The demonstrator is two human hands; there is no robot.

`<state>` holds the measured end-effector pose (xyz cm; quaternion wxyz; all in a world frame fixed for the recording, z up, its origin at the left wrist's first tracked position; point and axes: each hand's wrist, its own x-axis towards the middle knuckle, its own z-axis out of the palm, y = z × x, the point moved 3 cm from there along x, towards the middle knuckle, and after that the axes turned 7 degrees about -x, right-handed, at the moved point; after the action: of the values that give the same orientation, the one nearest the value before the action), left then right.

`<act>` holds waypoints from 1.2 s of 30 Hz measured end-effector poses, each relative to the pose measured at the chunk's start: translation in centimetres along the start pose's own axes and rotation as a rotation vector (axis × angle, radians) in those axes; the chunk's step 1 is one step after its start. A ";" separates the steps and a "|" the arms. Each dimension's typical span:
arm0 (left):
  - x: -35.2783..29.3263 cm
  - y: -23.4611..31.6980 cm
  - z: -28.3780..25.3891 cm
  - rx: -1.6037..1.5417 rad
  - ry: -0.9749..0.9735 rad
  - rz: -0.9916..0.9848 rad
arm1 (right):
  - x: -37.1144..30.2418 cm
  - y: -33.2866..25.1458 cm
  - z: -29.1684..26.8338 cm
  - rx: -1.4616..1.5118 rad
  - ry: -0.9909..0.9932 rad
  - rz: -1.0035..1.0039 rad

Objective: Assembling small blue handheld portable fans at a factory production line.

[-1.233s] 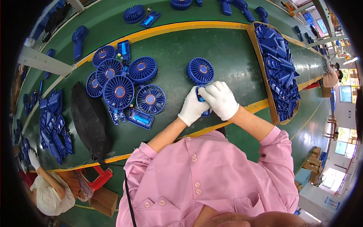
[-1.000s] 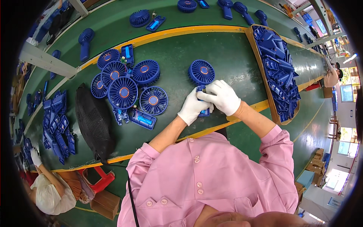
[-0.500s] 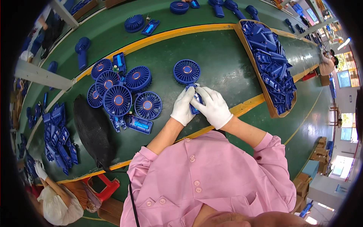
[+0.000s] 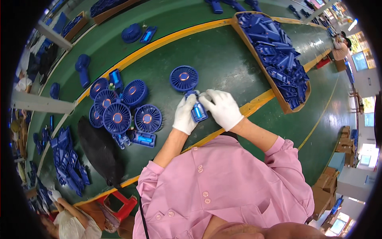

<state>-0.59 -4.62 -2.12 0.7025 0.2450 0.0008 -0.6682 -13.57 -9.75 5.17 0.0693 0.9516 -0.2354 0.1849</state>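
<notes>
Fan (image 4: 184,78): right of the black bag (image 4: 97,149), handle (image 4: 198,114) open upward. My left hand (image 4: 185,115) has fingers closed on it, presumably for steadiness; my right hand (image 4: 225,109) half-curls alongside, hold unclear.

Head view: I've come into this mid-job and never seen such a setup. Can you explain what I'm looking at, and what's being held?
There's no machine here, just someone in a pink shirt working with white-gloved hands. The camera is worn on that person's head, looking down; its wide lens makes straight edges bend.

The left hand holds a blue fan by its open handle, where a bright blue cylinder shows. The right hand is right beside the handle; whether it touches is hard to tell.

On the green table, other fans cluster to the left, and a tray full of blue parts sits to the right.
</notes>
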 end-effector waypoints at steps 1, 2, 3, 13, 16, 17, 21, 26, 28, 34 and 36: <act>0.4 -0.1 -1.2 -0.003 -0.034 0.004 | 0.5 -0.1 0.2 0.050 -0.028 -0.028; 0.2 -0.1 -0.7 0.001 0.006 -0.012 | 0.7 -0.2 -0.1 0.048 -0.002 -0.052; 0.2 0.0 -0.4 0.006 -0.008 -0.009 | 0.7 -0.2 -0.4 0.014 -0.016 -0.075; 1.0 0.5 0.4 0.054 0.041 0.031 | 3.2 0.2 -0.1 -0.065 -0.231 -0.199; 0.6 1.1 1.0 0.006 -0.033 0.024 | 4.9 7.9 -2.6 0.231 -0.198 0.123; 0.3 1.1 0.8 -0.034 -0.065 0.016 | 6.6 9.7 -5.1 0.088 -0.255 0.331; -1.1 1.0 1.6 -0.249 -0.093 -0.048 | 5.2 19.4 -6.5 -0.221 -0.071 0.461; -0.4 0.4 0.8 0.037 0.046 0.069 | -2.7 33.3 0.5 -0.191 -0.243 0.524; -0.8 0.2 0.6 0.020 0.084 0.095 | -2.5 32.6 0.6 -0.279 -0.175 0.525; -0.6 1.6 1.4 -0.008 0.081 0.097 | 0.2 30.3 -1.4 -0.278 0.204 0.312; -0.4 2.1 1.1 -0.005 0.088 0.096 | 3.4 23.6 -2.2 0.118 0.347 0.378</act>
<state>0.99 -4.62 -0.27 0.7336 0.2722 0.0212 -0.6223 -22.70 -31.48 9.60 0.0171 0.8471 -0.3826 0.3685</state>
